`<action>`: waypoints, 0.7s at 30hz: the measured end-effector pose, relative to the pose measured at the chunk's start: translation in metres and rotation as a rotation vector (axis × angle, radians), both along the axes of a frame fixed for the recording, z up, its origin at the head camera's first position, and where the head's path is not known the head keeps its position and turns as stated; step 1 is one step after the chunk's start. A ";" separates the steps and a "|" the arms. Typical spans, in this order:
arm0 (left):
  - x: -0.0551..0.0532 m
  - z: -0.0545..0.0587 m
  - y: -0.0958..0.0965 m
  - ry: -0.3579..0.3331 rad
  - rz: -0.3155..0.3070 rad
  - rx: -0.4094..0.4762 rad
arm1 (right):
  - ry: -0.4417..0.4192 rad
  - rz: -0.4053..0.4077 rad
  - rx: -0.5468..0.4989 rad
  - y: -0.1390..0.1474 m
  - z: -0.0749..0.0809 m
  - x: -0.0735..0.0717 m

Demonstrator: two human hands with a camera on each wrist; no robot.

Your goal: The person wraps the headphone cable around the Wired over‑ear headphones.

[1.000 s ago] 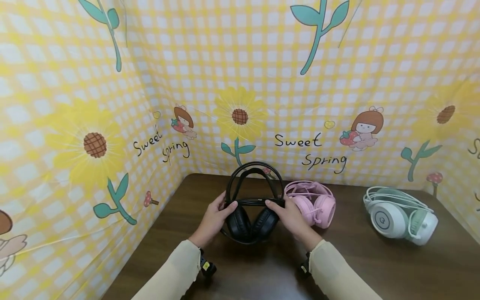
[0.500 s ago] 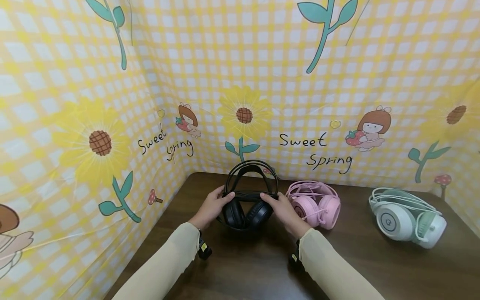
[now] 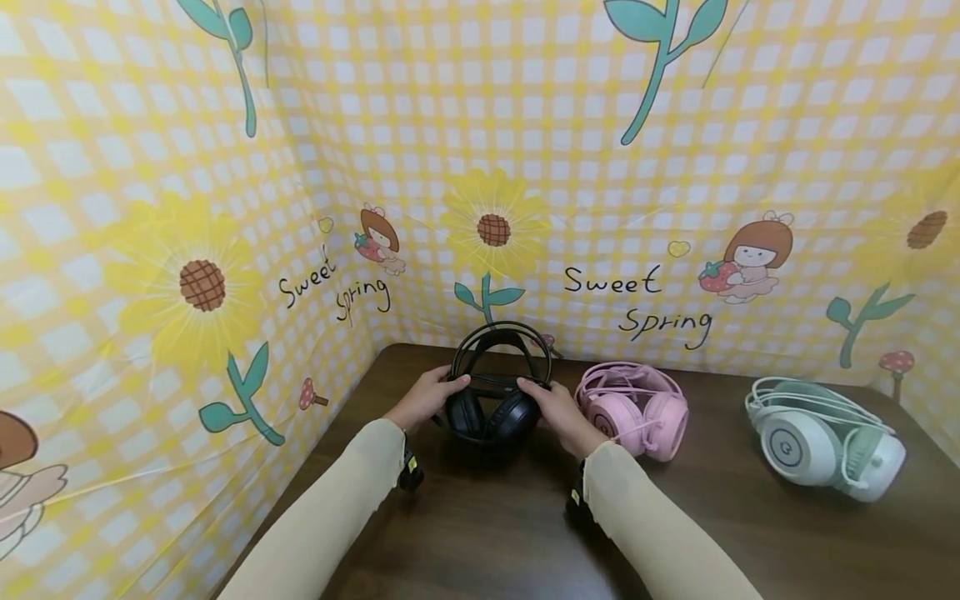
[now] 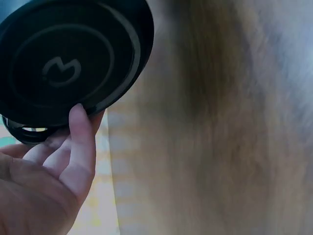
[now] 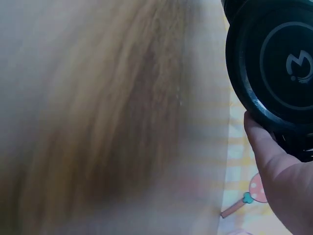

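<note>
Both hands grip a pair of black over-ear headphones (image 3: 513, 414) by its two sides, headband up and ear cushions facing the head camera. My left hand (image 3: 429, 398) holds the left side, thumb in front. On the opposite side my right hand (image 3: 553, 408) does the same, thumb at the top of the ear cup. A bundled black cable stretches between the thumbs. In the left wrist view the round ear cup (image 4: 61, 68) shows a pale logo, with fingers of the left hand (image 4: 54, 171) against its lower edge. The other ear cup (image 5: 279, 68) appears in the right wrist view.
Pink headphones (image 3: 667, 421) lie close to the right of my right hand. Farther right are white and green headphones (image 3: 798, 448). The dark wooden table (image 3: 480, 533) meets a yellow checked cloth (image 3: 420, 108) at its back and left side.
Both hands have carried the black headphones away from me, toward the back of the table. The grip stays the same, and the pink and the white and green headphones have not moved.
</note>
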State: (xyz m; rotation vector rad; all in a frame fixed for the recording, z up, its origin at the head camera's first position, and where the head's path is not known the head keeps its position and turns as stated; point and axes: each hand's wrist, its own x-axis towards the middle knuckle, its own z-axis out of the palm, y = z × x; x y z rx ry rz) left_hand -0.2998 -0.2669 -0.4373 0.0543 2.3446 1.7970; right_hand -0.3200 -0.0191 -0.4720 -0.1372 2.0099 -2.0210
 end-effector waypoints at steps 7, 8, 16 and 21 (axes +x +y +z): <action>-0.007 -0.009 -0.010 -0.013 0.031 -0.122 | -0.018 0.021 -0.001 -0.013 -0.014 -0.004; -0.008 -0.009 -0.011 -0.011 0.027 -0.144 | -0.021 0.021 -0.001 -0.014 -0.015 -0.005; -0.022 -0.003 -0.016 -0.004 0.019 -0.236 | -0.027 0.045 0.005 -0.018 -0.014 -0.021; -0.033 -0.001 -0.019 -0.063 0.012 -0.270 | -0.050 0.052 0.002 -0.022 -0.012 -0.028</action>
